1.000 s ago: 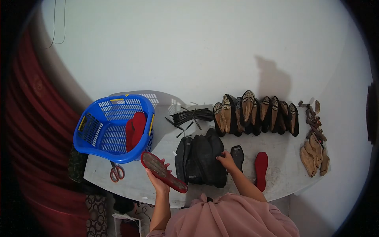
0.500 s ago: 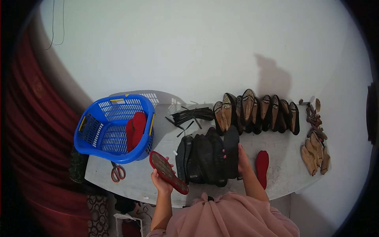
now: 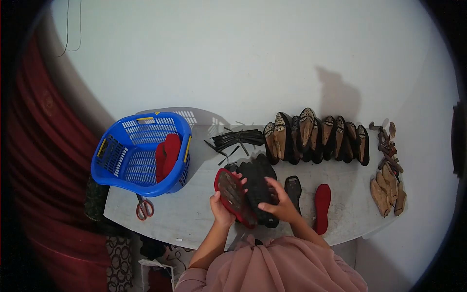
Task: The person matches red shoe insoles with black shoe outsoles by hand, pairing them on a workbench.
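Wall: bare and pale behind the worktop (image 3: 189,219); a dark red curtain (image 3: 44,146) hangs off to the left.
Latest change: half a second ago the right hand (image 3: 282,204) had a black sole raised at the heap's right side; now none stands upright there, and the left hand (image 3: 223,211) has brought the red-edged sole (image 3: 232,192) in from the left.
Upshot for the work: both hands, I'd judge, are now busy at one spot, the dark soles (image 3: 257,173).
Red-edged sole: one, tilted over the heap's left part, near the middle of the worktop's front edge.
Left fingers: pinching that sole, thumb on the near side, fingertips round the far edge.
Right fingers: spread, thumb apart, against the heap (whether they grip one, I can't tell from here).
Dark soles: several, overlapping too much to count.
Lone black sole (image 3: 293,187): one, just right of the heap.
Red sole (image 3: 322,207): one, toward the front edge, right of middle.
Basket (image 3: 146,191): one, blue, at the back left corner, with what look like two red pieces (image 3: 168,158).
Scissors (image 3: 145,210): one pair, near the front left corner.
Black strips (image 3: 237,140): one bundle, by the back edge.
Shoes (image 3: 306,134): roughly nine, along the back edge.
Tan pieces (image 3: 387,194): about four, at the right edge.
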A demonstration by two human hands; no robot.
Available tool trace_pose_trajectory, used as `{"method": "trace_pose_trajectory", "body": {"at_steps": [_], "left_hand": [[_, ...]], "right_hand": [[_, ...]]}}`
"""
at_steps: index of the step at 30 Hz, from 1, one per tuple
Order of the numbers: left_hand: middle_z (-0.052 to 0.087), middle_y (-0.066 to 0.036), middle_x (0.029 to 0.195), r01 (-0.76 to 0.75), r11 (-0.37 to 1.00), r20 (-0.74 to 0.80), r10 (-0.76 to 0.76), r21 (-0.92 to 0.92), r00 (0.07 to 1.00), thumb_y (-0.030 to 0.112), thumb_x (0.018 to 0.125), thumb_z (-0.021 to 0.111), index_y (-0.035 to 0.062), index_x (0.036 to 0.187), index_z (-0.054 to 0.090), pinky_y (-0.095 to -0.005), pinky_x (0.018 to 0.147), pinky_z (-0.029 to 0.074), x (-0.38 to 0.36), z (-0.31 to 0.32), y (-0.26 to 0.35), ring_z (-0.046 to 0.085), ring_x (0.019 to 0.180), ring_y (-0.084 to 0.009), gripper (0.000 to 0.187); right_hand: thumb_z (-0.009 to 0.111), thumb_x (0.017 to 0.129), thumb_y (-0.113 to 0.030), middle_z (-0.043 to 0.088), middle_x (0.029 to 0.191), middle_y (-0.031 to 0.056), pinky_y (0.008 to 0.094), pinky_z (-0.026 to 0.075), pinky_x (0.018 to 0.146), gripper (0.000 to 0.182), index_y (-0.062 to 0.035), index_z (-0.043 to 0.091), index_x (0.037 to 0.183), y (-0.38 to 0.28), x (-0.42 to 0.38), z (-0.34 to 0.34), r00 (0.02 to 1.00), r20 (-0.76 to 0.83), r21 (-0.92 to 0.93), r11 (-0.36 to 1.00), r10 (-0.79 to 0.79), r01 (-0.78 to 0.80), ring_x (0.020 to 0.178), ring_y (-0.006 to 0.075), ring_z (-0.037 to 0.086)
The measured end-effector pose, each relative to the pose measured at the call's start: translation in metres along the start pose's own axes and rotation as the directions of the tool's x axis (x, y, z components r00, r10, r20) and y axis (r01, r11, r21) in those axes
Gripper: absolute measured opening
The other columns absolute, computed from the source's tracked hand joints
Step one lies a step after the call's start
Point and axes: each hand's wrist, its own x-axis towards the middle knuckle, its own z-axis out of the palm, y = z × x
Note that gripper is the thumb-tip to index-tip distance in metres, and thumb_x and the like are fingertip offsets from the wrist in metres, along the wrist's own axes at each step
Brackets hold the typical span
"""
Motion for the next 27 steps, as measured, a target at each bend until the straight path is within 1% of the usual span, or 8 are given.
{"method": "trace_pose_trajectory", "body": {"at_steps": [1,3,5,9,12,18,24,27], "left_hand": [[0.044,-0.014,0.134,-0.033,0.999,-0.059,0.034,0.019,0.998,0.051,0.082,0.042,0.0042,0.137,0.035,-0.0422,0.1,0.036,-0.001,0.002,-0.003,0.047,0.121,-0.0287,0.072],[0.046,-0.015,0.133,-0.093,0.994,-0.176,0.103,0.065,0.979,0.05,0.083,0.041,0.0051,0.137,0.035,-0.0439,0.099,0.038,-0.005,0.005,-0.009,0.048,0.119,-0.0291,0.071],[0.045,-0.016,0.134,-0.094,0.994,-0.159,0.103,0.059,0.982,0.049,0.085,0.039,0.0065,0.141,0.03,-0.0438,0.101,0.036,-0.01,0.005,-0.01,0.047,0.12,-0.0299,0.071],[0.04,-0.016,0.137,-0.177,0.984,-0.015,0.177,0.024,0.984,0.047,0.09,0.036,0.0069,0.145,0.019,-0.0429,0.107,0.028,-0.008,0.02,0.0,0.038,0.127,-0.0314,0.07],[0.04,-0.016,0.137,-0.18,0.983,-0.009,0.18,0.047,0.984,0.05,0.091,0.034,0.0069,0.145,0.017,-0.0428,0.107,0.028,-0.011,0.022,0.001,0.039,0.127,-0.0323,0.072],[0.042,-0.016,0.135,-0.195,0.98,0.029,0.194,0.036,0.981,0.051,0.09,0.035,0.0065,0.145,0.016,-0.0426,0.103,0.033,-0.013,0.021,0.004,0.04,0.126,-0.0324,0.074],[0.044,-0.017,0.132,-0.166,0.986,0.018,0.166,0.01,0.986,0.055,0.087,0.038,0.0057,0.145,0.016,-0.0419,0.1,0.037,-0.014,0.021,0.005,0.044,0.123,-0.0321,0.079],[0.047,-0.017,0.127,-0.163,0.986,-0.024,0.164,0.034,0.986,0.057,0.084,0.043,0.0079,0.144,0.019,-0.0466,0.096,0.042,-0.014,0.02,0.006,0.048,0.119,-0.0331,0.081]], "right_hand": [[0.079,0.069,-0.017,0.041,0.125,0.0093,0.0351,0.039,0.093,0.077,-0.0083,0.039,0.135,-0.006,-0.002,0.005,0.995,0.046,-0.132,0.987,-0.09,0.095,0.115,0.0222,0.046],[0.079,0.068,-0.019,0.045,0.117,0.0106,0.0347,0.036,0.096,0.071,-0.0063,0.046,0.13,-0.013,-0.006,0.018,0.987,0.033,-0.149,0.975,-0.16,0.163,0.113,0.0244,0.045],[0.08,0.068,-0.021,0.047,0.111,0.013,0.0345,0.034,0.097,0.067,-0.0071,0.051,0.127,-0.019,-0.01,0.028,0.979,0.021,-0.201,0.959,-0.202,0.202,0.108,0.0278,0.046],[0.081,0.067,-0.023,0.042,0.114,0.0138,0.0343,0.036,0.095,0.067,-0.0094,0.053,0.127,-0.019,-0.015,0.039,0.986,0.064,-0.172,0.971,-0.156,0.164,0.108,0.0256,0.045],[0.082,0.066,-0.024,0.038,0.115,0.0138,0.034,0.037,0.095,0.068,-0.0115,0.054,0.127,-0.015,-0.018,0.046,0.982,0.086,-0.201,0.963,-0.167,0.182,0.108,0.0252,0.044],[0.084,0.065,-0.023,0.038,0.115,0.0144,0.0344,0.036,0.095,0.068,-0.0115,0.055,0.126,-0.021,-0.021,0.054,0.983,0.048,-0.189,0.965,-0.179,0.185,0.107,0.0259,0.045],[0.087,0.058,-0.019,0.043,0.115,0.0165,0.0354,0.038,0.093,0.072,-0.0071,0.056,0.122,-0.024,-0.019,0.056,0.971,0.016,-0.229,0.944,-0.239,0.236,0.109,0.0284,0.046],[0.084,0.064,-0.021,0.04,0.115,0.0153,0.0346,0.041,0.092,0.067,-0.0117,0.057,0.124,-0.025,-0.018,0.057,0.976,0.033,-0.203,0.955,-0.214,0.216,0.103,0.0262,0.05]]}}
